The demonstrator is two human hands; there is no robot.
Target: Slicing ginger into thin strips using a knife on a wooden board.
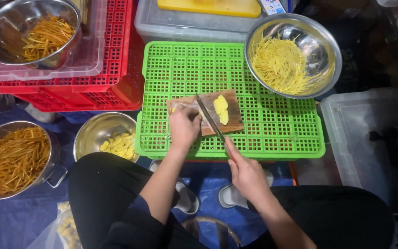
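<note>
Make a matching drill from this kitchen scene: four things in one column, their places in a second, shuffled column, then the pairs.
Things:
1. knife
2. yellow slices
3. pale yellow shreds
4. cutting board

Places:
A. in the steel bowl at upper right
B. on the green crate
C. in the right hand
D. on the board, right of the blade

Pairs: 1-C, 2-D, 3-A, 4-B

The right hand grips the knife handle; the left hand presses on the board. The green crate carries the board, and the steel bowl holds the shreds.
</note>
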